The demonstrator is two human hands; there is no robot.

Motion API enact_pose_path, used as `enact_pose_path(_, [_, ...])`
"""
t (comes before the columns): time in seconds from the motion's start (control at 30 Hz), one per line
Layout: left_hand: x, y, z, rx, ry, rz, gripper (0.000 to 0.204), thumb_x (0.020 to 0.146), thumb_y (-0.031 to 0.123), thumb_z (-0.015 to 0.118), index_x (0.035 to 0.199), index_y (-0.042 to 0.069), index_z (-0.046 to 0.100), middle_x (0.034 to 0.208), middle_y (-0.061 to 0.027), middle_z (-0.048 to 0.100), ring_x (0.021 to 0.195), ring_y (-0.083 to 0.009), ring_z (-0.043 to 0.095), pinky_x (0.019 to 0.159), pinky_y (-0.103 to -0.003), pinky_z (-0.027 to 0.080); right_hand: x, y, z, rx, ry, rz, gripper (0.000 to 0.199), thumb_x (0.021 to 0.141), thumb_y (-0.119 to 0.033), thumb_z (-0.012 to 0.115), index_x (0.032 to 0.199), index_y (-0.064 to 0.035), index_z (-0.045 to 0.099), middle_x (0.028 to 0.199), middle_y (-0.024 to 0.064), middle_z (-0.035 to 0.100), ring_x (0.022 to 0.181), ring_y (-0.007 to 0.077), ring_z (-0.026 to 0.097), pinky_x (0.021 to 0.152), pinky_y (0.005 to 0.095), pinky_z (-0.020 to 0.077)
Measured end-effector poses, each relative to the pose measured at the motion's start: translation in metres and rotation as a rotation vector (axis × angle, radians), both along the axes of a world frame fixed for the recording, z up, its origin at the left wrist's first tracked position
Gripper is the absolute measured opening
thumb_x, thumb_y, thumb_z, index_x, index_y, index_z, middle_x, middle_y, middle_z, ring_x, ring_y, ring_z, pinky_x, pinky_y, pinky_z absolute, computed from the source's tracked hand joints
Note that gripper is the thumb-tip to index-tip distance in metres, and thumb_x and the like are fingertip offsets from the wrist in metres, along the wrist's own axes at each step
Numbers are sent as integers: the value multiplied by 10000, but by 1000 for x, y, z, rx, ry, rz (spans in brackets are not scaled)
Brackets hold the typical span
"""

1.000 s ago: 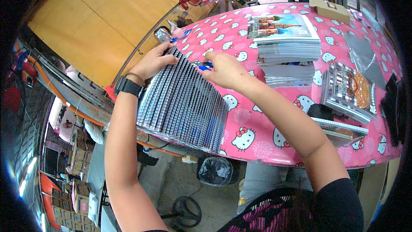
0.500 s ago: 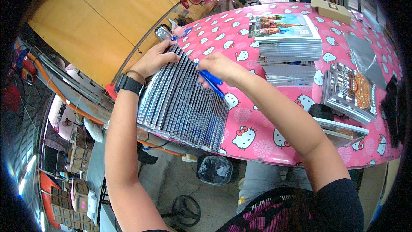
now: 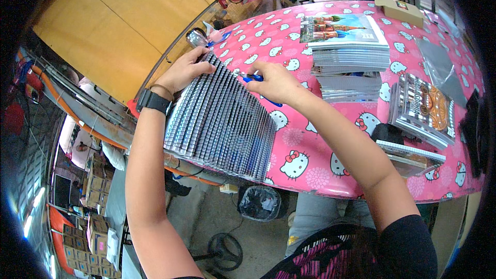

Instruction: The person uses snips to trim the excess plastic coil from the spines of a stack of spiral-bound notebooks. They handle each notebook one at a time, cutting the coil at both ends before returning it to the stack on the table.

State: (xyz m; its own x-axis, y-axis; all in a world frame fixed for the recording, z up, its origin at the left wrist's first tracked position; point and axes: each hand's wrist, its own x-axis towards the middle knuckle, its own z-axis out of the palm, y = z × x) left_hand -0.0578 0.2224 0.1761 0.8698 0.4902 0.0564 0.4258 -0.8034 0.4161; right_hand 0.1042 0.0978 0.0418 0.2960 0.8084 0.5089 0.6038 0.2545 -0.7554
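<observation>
A thick stack of wire-bound notebooks (image 3: 222,119) stands at the table's left edge, its rows of dark binding loops facing me. My left hand (image 3: 185,72) grips the stack's far left corner, thumb on the bindings and fingers over the back. In my right hand (image 3: 276,83) is a pair of blue-handled pliers (image 3: 253,78). Their jaws point left, close to the far right side of the stack. Whether the jaws touch a wire I cannot tell. One blue handle shows below the fingers; my palm hides much of the tool.
A pink patterned table (image 3: 294,137) carries a tall pile of booklets (image 3: 349,54) with a colourful domed building on the cover. More notebooks (image 3: 423,111) lie at the right, beside a clear plastic sheet (image 3: 439,67). A cardboard box (image 3: 398,12) sits at the far side. Below stands a bin (image 3: 260,202).
My right hand has moved slightly up and away from the bindings, and the pliers have turned, with their jaws now pointing left. My left hand stays on the stack.
</observation>
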Motion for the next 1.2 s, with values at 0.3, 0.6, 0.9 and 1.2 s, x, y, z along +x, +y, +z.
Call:
enact_pose_path(0.3, [0,-2,1,-55,-3,3,471,739,247,621,1126,4,506,989,-77,554,939,-155,498,849,-259,376,-2,-5,21,-54,-279,-21,364,682,-241,652,945,8,607,849,183,634,753,273,634,698,373,487])
enact_pose_path(0.6, [1,0,0,-56,-10,-3,426,750,215,621,1103,3,509,1000,-68,556,957,-144,498,858,-258,378,-16,7,9,-279,1177,584,291,865,-233,459,946,33,545,804,200,623,632,280,628,577,373,536])
enact_pose_path(0.9, [-2,0,5,-164,-53,-50,549,813,344,590,1233,22,445,1120,-80,519,1068,-153,453,933,-279,339,5,-54,-85,-136,1798,664,313,847,-397,515,957,-105,528,984,133,586,900,288,570,735,523,454])
enact_pose_path(1.2, [-66,-35,79,13,-487,88,548,900,428,415,1298,52,404,1318,-79,440,1217,-183,407,1027,-370,257,-12,-128,-139,-289,1568,575,231,856,-350,551,936,-140,498,857,76,581,764,212,572,682,454,468])
